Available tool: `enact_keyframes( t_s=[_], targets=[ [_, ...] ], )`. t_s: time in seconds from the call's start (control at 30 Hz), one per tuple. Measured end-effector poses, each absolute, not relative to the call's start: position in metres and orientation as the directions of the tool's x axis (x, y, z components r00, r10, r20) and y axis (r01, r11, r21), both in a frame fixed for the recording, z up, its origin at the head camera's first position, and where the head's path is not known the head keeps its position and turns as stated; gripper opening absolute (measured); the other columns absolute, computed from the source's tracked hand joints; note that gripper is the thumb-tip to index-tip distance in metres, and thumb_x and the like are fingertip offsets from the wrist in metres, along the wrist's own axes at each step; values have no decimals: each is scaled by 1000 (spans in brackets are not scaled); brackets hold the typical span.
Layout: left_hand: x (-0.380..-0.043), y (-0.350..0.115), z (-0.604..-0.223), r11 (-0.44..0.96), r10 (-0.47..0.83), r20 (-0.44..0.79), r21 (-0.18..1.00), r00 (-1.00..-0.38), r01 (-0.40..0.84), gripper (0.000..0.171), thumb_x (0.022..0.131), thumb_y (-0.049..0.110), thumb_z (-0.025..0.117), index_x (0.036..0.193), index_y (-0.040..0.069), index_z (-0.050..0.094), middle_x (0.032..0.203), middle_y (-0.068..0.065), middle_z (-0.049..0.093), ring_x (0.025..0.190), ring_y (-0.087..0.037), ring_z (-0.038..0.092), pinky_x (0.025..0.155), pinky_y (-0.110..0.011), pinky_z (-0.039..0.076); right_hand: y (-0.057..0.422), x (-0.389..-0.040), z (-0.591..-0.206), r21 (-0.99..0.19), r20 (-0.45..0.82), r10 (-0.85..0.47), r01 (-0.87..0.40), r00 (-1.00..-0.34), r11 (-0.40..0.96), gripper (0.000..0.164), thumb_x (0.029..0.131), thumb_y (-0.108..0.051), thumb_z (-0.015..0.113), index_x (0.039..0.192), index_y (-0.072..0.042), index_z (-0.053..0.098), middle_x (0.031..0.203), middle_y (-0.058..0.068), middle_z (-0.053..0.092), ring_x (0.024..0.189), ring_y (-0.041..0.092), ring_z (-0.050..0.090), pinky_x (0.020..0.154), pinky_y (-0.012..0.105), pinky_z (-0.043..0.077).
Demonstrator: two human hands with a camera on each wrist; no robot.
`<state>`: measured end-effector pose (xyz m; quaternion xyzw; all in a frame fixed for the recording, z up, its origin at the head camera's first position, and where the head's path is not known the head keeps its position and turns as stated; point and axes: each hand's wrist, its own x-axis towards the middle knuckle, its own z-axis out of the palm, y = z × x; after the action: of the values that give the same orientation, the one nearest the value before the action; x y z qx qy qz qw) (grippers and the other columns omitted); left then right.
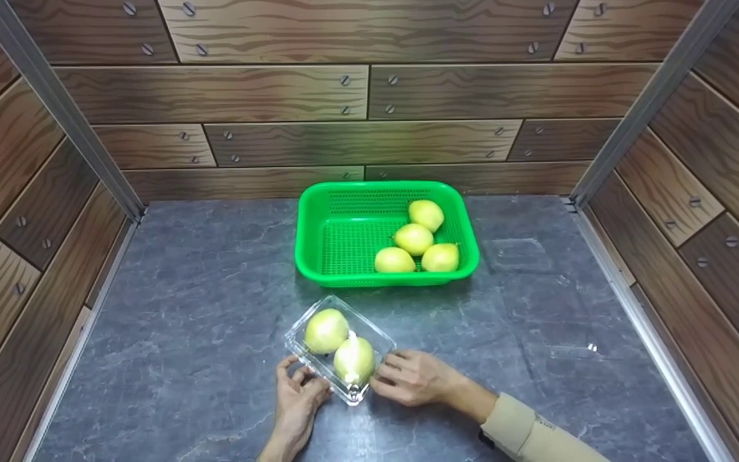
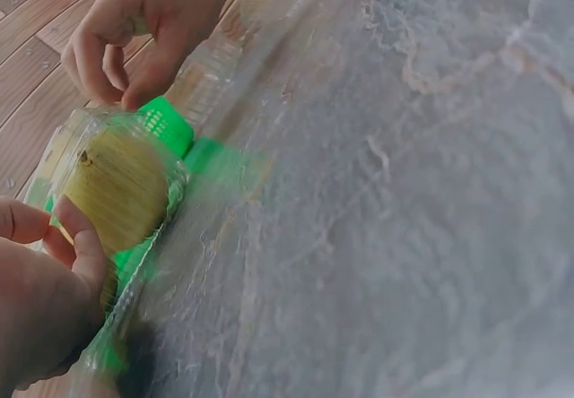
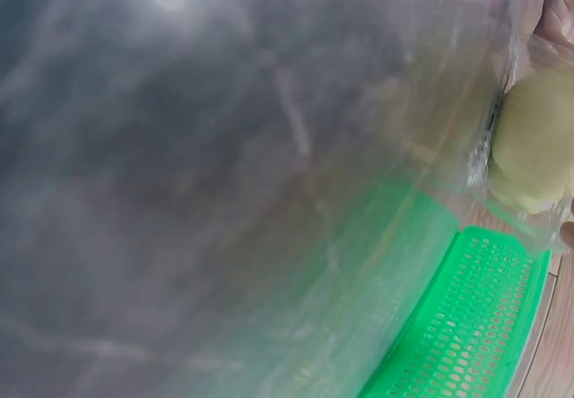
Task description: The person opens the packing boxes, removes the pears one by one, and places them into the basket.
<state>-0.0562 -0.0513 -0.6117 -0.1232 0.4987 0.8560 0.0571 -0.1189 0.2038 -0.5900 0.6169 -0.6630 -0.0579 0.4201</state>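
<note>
A clear plastic clamshell box [image 1: 364, 321] sits angled on the dark table, in front of the green basket. Inside it lie two yellow-green pears, one farther back [image 1: 326, 330] and one closer [image 1: 354, 362], under glare. My left hand [image 1: 297, 401] holds the box's near left edge; in the left wrist view its thumb and fingers [image 2: 85, 237] come together at the plastic beside a pear [image 2: 117, 187]. On the opposite side, my right hand [image 1: 416, 378] grips the near right edge with curled fingers. The right wrist view catches only the box's end with a pear [image 3: 534, 142].
Behind the box stands a green perforated basket [image 1: 385, 281] with several pears [image 1: 414, 239] gathered at its right side. Wood-patterned panels [image 1: 280, 96] wall the marbled grey table [image 1: 203, 321] at the back, left and right.
</note>
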Motion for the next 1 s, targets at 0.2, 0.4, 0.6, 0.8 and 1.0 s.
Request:
enact_keyframes(
  t_s=[0.2, 0.4, 0.6, 0.8, 1.0],
  targets=[
    [-57, -52, -613, -491, -38, -260, 846, -965, -209, 73, 88, -16, 59, 142, 10, 17, 103, 1, 52, 76, -6, 60, 67, -21, 57, 198, -121, -588, 607, 469, -873, -767, 134, 209, 24, 102, -22, 51, 99, -23, 74, 90, -6, 73, 78, 10, 68, 70, 23, 62],
    [-59, -51, -614, -496, -35, -239, 847, -970, -191, 73, 89, -16, 63, 142, 11, 21, 101, 3, 56, 75, -5, 61, 67, -19, 57, 196, -122, -586, 636, 439, -885, -750, 156, 183, 23, 102, -24, 51, 98, -24, 74, 89, -7, 73, 77, 9, 69, 66, 22, 61],
    [-62, -53, -613, -457, -5, -234, 865, -972, -206, 78, 87, -16, 64, 144, 10, 18, 102, 3, 57, 75, -4, 60, 65, -17, 53, 190, -120, -588, 681, 442, -870, -713, 217, 168, 23, 101, -25, 51, 99, -24, 74, 91, -7, 75, 78, 8, 70, 66, 21, 61],
    [-64, -54, -610, -440, 0, -248, 870, -969, -223, 80, 84, -17, 62, 145, 9, 17, 102, 2, 56, 72, -4, 57, 62, -16, 50, 184, -116, -590, 695, 463, -854, -695, 237, 184, 22, 100, -26, 52, 99, -22, 74, 92, -6, 74, 80, 10, 70, 66, 22, 61],
    [-63, -55, -610, -447, 7, -259, 863, -966, -235, 80, 84, -17, 60, 146, 10, 17, 102, 3, 55, 73, -4, 56, 62, -16, 50, 184, -120, -590, 709, 456, -839, -691, 297, 141, 26, 98, -21, 50, 96, -20, 75, 90, -4, 76, 77, 10, 71, 64, 21, 61]
  ],
)
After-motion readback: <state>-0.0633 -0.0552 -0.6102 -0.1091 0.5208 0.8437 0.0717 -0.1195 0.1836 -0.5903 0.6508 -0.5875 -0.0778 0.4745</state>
